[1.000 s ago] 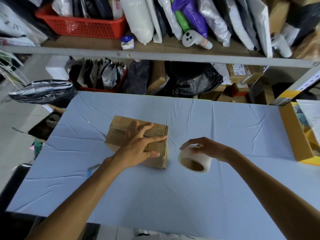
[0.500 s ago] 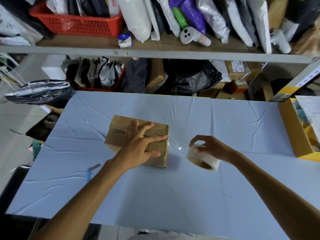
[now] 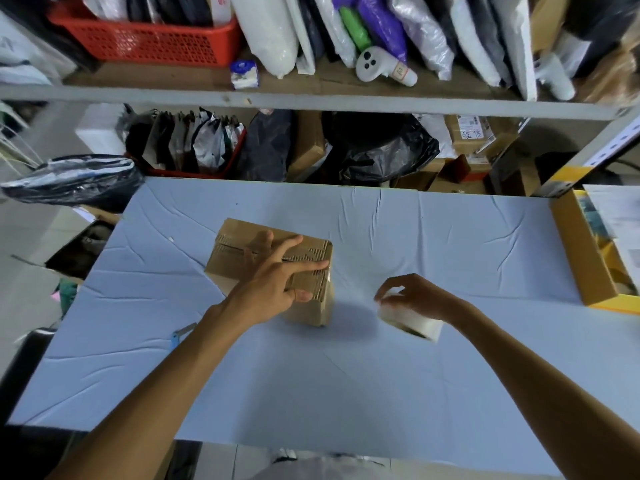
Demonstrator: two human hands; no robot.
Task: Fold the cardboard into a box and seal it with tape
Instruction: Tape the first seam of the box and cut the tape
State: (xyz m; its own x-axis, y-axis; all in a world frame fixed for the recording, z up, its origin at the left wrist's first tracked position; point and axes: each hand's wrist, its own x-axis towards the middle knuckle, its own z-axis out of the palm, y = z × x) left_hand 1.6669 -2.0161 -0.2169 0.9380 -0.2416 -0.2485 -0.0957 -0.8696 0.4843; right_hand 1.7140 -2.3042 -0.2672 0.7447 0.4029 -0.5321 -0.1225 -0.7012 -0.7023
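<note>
Tape roll [image 3: 412, 322] shifted right, away from box [image 3: 235, 258], held under right grip [image 3: 415, 296] | left grip [image 3: 273, 282] flat atop box

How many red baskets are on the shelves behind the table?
2. One red basket sits on the upper shelf, far left. The second red basket is below it, behind the table, full of bags. Others may be hidden behind clutter.

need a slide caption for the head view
Left hand presses down the cardboard box on the blue table; right hand grips a tape roll beside it.
</note>
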